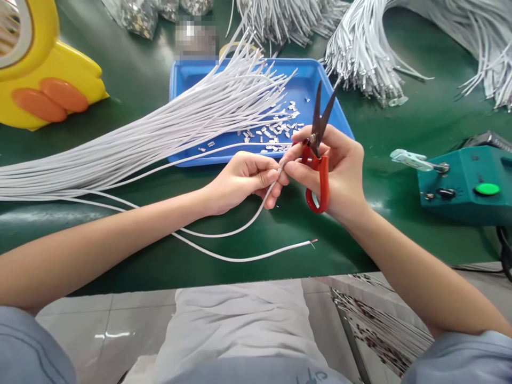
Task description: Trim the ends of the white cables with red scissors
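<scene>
My left hand (242, 184) pinches a white cable (256, 216) near its end, thumb against fingers. Close beside it, my right hand (344, 165) has red-handled scissors (323, 184) in its grip, their dark blades parted and pointing up and away. The thumb and fingertips of that hand meet at the same cable, whose tip is hidden by the fingers. Below lies another white cable (248, 260) with its end stripped to fine wires. A thick bundle of white cables (160, 138) runs from the left into a blue tray (340, 120), where small metal pieces (276, 130) are scattered.
At the left stands a yellow duck-shaped object (86, 66) with orange feet. A teal device (460, 181) with a green button sits at the right. More cable bundles (368, 53) and plastic bags of small parts (140, 18) lie along the back of the green table (224, 277).
</scene>
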A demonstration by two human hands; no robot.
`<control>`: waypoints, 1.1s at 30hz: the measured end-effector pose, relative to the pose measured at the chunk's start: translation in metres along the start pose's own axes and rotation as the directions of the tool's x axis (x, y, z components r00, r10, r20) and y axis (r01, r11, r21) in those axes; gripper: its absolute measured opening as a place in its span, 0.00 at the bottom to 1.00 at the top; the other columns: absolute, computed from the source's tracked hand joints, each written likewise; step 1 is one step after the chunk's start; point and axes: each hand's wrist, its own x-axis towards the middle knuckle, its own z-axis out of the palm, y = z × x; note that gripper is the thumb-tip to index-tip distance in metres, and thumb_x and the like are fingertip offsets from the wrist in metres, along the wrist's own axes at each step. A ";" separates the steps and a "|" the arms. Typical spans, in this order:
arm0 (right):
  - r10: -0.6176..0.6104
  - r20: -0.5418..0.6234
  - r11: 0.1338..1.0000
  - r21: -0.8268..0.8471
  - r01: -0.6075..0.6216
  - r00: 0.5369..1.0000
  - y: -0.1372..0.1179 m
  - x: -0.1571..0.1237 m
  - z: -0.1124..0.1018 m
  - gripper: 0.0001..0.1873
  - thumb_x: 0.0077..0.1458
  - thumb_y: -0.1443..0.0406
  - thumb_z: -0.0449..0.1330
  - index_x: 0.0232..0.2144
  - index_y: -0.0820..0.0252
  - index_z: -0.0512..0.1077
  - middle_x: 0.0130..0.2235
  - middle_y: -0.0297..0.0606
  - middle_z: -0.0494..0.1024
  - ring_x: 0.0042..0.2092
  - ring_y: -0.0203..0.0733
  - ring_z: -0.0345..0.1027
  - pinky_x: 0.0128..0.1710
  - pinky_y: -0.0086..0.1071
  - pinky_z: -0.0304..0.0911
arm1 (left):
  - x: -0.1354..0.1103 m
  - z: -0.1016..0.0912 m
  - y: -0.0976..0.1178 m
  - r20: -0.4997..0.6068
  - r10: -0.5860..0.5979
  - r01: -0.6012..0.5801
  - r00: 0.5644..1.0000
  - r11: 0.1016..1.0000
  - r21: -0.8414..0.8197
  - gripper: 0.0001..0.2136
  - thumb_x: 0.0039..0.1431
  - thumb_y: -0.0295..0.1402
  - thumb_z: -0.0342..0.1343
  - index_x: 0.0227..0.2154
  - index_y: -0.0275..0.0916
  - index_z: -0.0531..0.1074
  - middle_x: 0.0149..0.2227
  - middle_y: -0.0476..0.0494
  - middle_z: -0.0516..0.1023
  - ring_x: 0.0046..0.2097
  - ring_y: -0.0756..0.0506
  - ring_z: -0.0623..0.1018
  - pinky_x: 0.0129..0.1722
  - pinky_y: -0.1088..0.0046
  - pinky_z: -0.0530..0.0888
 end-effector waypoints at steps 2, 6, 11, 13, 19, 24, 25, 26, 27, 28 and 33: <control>-0.007 -0.002 1.000 -0.007 0.007 1.000 0.001 0.000 0.000 0.16 0.47 0.64 0.70 0.37 0.55 0.70 0.28 0.28 0.76 0.25 0.33 0.71 0.29 0.32 0.74 | 0.000 0.000 0.000 -0.001 -0.003 0.003 1.000 1.000 -0.002 0.10 0.57 0.34 0.62 0.28 0.30 0.74 0.22 0.49 0.75 0.22 0.53 0.77 0.24 0.81 0.74; 0.013 -0.017 0.999 -0.031 -0.014 1.000 0.001 0.000 -0.001 0.16 0.46 0.64 0.70 0.36 0.54 0.70 0.28 0.29 0.76 0.25 0.34 0.71 0.29 0.33 0.74 | 0.001 0.000 0.000 -0.010 -0.021 0.021 1.000 1.000 -0.002 0.10 0.57 0.35 0.63 0.28 0.30 0.75 0.21 0.49 0.74 0.22 0.53 0.76 0.23 0.81 0.74; 0.010 0.006 1.000 -0.011 -0.010 1.000 0.001 0.001 -0.001 0.16 0.46 0.63 0.70 0.36 0.55 0.70 0.28 0.28 0.75 0.25 0.33 0.71 0.29 0.33 0.74 | 0.000 0.001 0.002 -0.011 -0.064 0.064 0.998 0.997 -0.032 0.11 0.55 0.36 0.65 0.28 0.31 0.75 0.21 0.50 0.73 0.21 0.53 0.76 0.22 0.81 0.73; 0.000 0.014 1.000 0.018 0.000 1.000 0.001 0.001 -0.001 0.15 0.46 0.65 0.70 0.37 0.55 0.71 0.28 0.28 0.75 0.25 0.33 0.71 0.29 0.32 0.74 | 0.000 0.001 0.002 -0.009 -0.065 0.065 0.998 0.997 -0.036 0.11 0.55 0.36 0.65 0.28 0.31 0.75 0.21 0.50 0.73 0.21 0.54 0.76 0.22 0.82 0.73; -0.046 0.006 0.999 0.023 0.046 0.999 0.003 0.000 -0.003 0.13 0.48 0.68 0.67 0.37 0.53 0.72 0.28 0.28 0.78 0.27 0.34 0.72 0.31 0.32 0.73 | 0.000 -0.001 0.001 -0.025 -0.020 0.020 0.999 1.000 0.006 0.10 0.56 0.35 0.63 0.29 0.31 0.75 0.21 0.50 0.74 0.22 0.53 0.76 0.23 0.81 0.74; -0.061 -0.029 0.997 -0.058 0.059 0.998 0.005 0.002 -0.006 0.14 0.45 0.67 0.70 0.36 0.51 0.73 0.29 0.28 0.79 0.32 0.37 0.74 0.36 0.35 0.73 | 0.001 -0.002 0.001 -0.093 0.129 -0.114 0.987 0.982 0.152 0.11 0.51 0.36 0.67 0.27 0.32 0.76 0.22 0.49 0.76 0.22 0.53 0.76 0.22 0.80 0.74; -0.060 -0.021 0.997 -0.051 0.059 0.998 0.006 0.002 -0.007 0.15 0.45 0.66 0.70 0.36 0.51 0.73 0.29 0.28 0.79 0.32 0.38 0.74 0.37 0.35 0.73 | 0.001 -0.001 0.001 -0.101 0.156 -0.135 0.983 0.973 0.185 0.12 0.49 0.37 0.69 0.26 0.32 0.75 0.21 0.49 0.76 0.22 0.53 0.76 0.22 0.80 0.74; -0.058 -0.010 0.998 -0.038 0.058 0.998 0.007 0.002 -0.007 0.15 0.45 0.66 0.70 0.37 0.51 0.73 0.30 0.29 0.79 0.33 0.38 0.75 0.37 0.35 0.73 | 0.001 -0.001 0.001 -0.107 0.177 -0.152 0.978 0.965 0.212 0.13 0.47 0.37 0.70 0.25 0.32 0.75 0.21 0.49 0.75 0.22 0.53 0.76 0.22 0.80 0.74; -0.059 0.002 0.998 -0.026 0.059 0.998 0.008 0.002 -0.008 0.15 0.46 0.65 0.70 0.38 0.50 0.73 0.30 0.29 0.80 0.32 0.38 0.75 0.37 0.36 0.73 | 0.001 0.000 0.001 -0.113 0.193 -0.163 0.975 0.959 0.233 0.14 0.45 0.38 0.71 0.25 0.32 0.75 0.20 0.49 0.75 0.21 0.53 0.75 0.22 0.80 0.73; -0.065 0.008 0.998 -0.016 0.065 0.998 0.008 0.001 -0.008 0.15 0.46 0.65 0.70 0.38 0.50 0.73 0.30 0.30 0.80 0.32 0.38 0.75 0.37 0.35 0.73 | 0.001 0.000 0.001 -0.122 0.208 -0.173 0.971 0.953 0.249 0.15 0.43 0.38 0.71 0.24 0.32 0.75 0.19 0.50 0.75 0.21 0.53 0.75 0.22 0.79 0.73; -0.047 -0.004 0.997 -0.065 0.047 0.999 0.006 0.001 -0.006 0.16 0.46 0.64 0.71 0.38 0.49 0.74 0.31 0.29 0.79 0.31 0.37 0.74 0.35 0.36 0.74 | 0.002 0.002 0.002 -0.169 0.252 -0.193 0.953 0.933 0.304 0.17 0.38 0.39 0.73 0.22 0.32 0.75 0.19 0.51 0.74 0.20 0.53 0.75 0.21 0.80 0.73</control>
